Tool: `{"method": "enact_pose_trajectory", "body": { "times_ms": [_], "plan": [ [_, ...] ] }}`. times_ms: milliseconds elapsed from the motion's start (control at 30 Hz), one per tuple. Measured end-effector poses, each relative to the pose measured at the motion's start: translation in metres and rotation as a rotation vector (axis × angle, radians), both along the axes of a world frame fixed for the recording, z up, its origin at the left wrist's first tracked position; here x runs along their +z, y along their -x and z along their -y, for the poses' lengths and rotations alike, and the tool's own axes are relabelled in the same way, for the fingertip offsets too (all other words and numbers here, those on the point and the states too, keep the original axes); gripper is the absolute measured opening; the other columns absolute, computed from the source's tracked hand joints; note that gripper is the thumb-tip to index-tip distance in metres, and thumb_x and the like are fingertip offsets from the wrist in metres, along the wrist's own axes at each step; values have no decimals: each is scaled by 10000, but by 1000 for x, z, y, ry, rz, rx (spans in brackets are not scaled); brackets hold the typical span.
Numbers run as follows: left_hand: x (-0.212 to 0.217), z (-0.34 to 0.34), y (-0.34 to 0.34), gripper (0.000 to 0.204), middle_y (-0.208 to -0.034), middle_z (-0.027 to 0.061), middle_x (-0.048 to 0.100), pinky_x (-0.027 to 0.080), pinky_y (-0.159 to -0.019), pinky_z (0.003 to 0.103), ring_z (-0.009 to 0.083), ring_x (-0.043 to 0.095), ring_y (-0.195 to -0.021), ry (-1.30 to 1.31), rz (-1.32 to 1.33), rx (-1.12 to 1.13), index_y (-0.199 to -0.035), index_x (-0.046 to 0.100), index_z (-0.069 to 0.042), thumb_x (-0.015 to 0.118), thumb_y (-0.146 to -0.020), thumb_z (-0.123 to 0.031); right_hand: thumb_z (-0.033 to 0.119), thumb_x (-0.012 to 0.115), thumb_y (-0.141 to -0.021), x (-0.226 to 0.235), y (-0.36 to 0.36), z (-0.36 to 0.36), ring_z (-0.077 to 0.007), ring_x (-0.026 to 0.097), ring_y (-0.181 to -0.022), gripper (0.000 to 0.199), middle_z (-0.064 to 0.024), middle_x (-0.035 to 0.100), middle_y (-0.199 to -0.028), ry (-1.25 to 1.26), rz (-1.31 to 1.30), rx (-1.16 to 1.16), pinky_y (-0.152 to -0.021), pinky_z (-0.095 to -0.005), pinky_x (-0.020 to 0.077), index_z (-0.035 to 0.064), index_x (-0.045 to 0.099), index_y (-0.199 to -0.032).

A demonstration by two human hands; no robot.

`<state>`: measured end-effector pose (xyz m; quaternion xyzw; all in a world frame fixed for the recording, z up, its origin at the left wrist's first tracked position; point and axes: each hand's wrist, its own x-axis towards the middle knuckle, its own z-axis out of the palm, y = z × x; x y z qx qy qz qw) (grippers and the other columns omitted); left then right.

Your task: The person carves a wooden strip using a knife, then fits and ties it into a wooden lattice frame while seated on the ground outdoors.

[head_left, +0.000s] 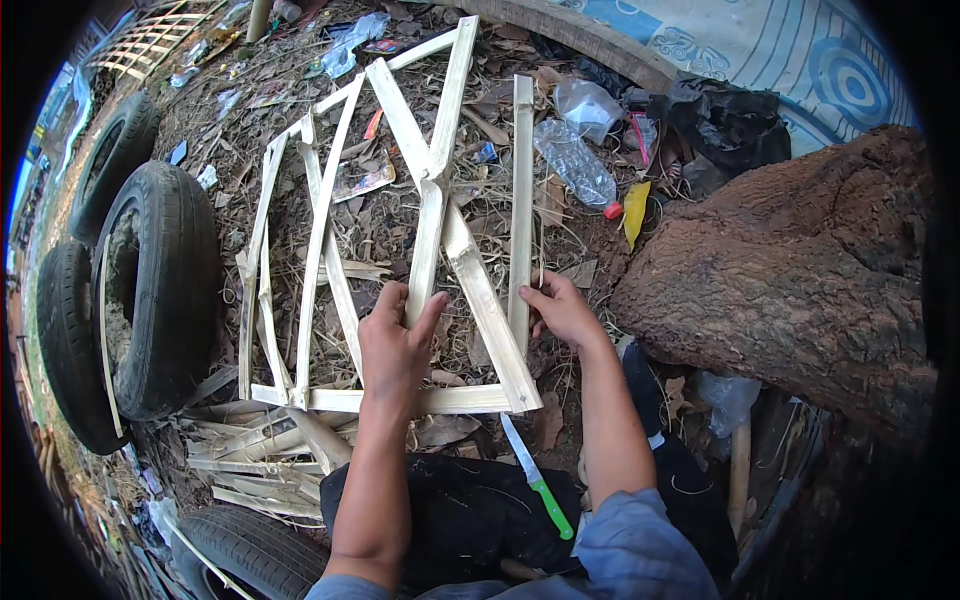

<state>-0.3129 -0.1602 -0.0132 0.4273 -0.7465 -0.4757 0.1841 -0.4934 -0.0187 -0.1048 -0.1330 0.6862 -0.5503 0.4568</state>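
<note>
A frame of crossed split-bamboo slats (318,240) lies on the littered ground before me. My left hand (395,325) is closed around the lower part of one slat (428,235), thumb on its right side, just above the bottom crosspiece (460,400). To the right, my right hand (560,310) pinches the lower part of a separate bamboo slat (522,180), which lies lengthwise beside the frame. Its far end touches none of the frame. A knife (545,495) with a green handle rests on dark cloth close to my body, its blade tip near the crosspiece.
Old tyres (175,290) stand at the left, another tyre (250,545) near lower left. Split bamboo pieces (265,470) lie beside it. A thick tree trunk (790,270) blocks the right. A plastic bottle (577,165), black plastic (725,120) and a blue patterned sheet (780,60) lie beyond.
</note>
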Motion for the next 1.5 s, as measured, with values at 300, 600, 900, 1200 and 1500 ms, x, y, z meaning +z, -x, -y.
{"method": "enact_pose_trajectory", "body": {
  "times_ms": [300, 600, 900, 1200, 1500],
  "plan": [
    [-49, 1, 17, 421, -642, 186, 625, 464, -548, 389, 284, 627, -572, 245, 173, -124, -951, 595, 24, 723, -862, -368, 121, 556, -961, -12, 29, 22, -121, 598, -540, 141, -54, 629, -768, -6, -85, 29, -426, -267, 484, -4, 597, -1012],
    [-79, 1, 13, 427, -632, 187, 625, 478, -578, 426, 341, 649, -610, 252, 283, -176, -962, 567, 9, 695, -878, -390, 121, 551, -956, -43, 18, 21, -145, 597, -551, 150, -80, 637, -778, -3, -49, -13, -420, -281, 486, -19, 583, -1000],
    [-87, -3, 18, 446, -747, 257, 643, 477, -655, 508, 457, 632, -749, 196, 325, -189, -976, 538, -1, 626, -910, -433, 117, 554, -947, -53, 15, 18, -137, 580, -514, 141, -51, 611, -693, -4, -64, -26, -415, -284, 486, -16, 588, -978],
    [-92, -6, 21, 395, -705, 232, 634, 464, -623, 472, 418, 634, -691, 190, 297, -176, -987, 557, 0, 635, -920, -382, 132, 577, -928, -46, 8, 16, -168, 568, -458, 153, -66, 583, -631, -55, -151, -53, -418, -318, 461, -18, 608, -927],
    [-101, -5, 21, 337, -656, 145, 630, 429, -508, 335, 176, 581, -548, 248, 320, -176, -989, 568, 8, 653, -928, -313, 129, 559, -945, -57, 2, 12, -152, 555, -449, 163, -54, 579, -659, -101, -303, -13, -414, -307, 453, -24, 606, -975]
  ]
}}
